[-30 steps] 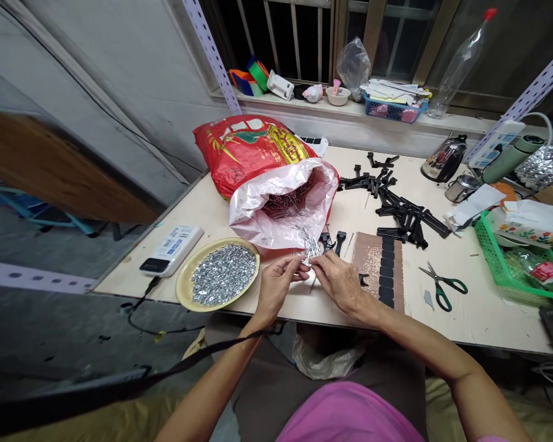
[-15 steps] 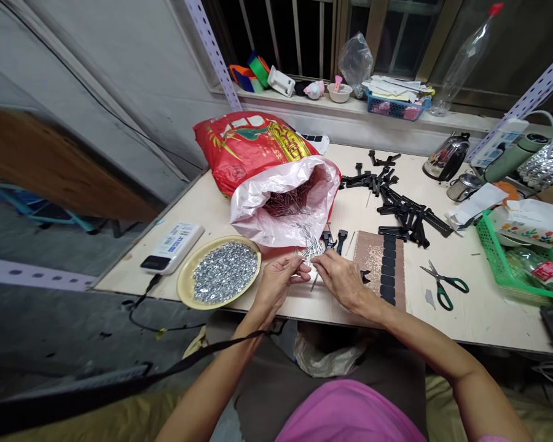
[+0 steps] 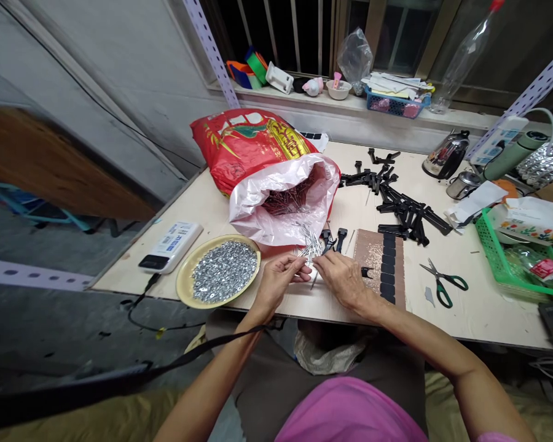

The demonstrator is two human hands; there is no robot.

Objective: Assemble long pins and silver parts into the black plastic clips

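Note:
My left hand (image 3: 279, 279) and my right hand (image 3: 341, 277) are close together over the near edge of the table, fingertips almost touching. Both pinch, but what lies between the fingers is too small to make out. Just beyond them is a loose pile of thin metal pins (image 3: 310, 243), at the mouth of a red and white plastic sack (image 3: 258, 150) with many more pins inside. To the left of my left hand, a yellow dish (image 3: 182, 283) holds small silvery metal pieces (image 3: 225, 271), like washers or nuts. Black plastic clips (image 3: 341, 238) lie beyond my right hand.
A brown sheet with black patches (image 3: 368, 252) lies right of my right hand, then green-handled scissors (image 3: 445, 285). More black plastic parts (image 3: 403, 209) are heaped farther back. A green basket (image 3: 500, 264) stands at the right, a white power bank (image 3: 171, 247) at the left.
Both hands stay in nearly the same place, with only slight finger movement. The view has shifted a little; nothing on the table has visibly moved.

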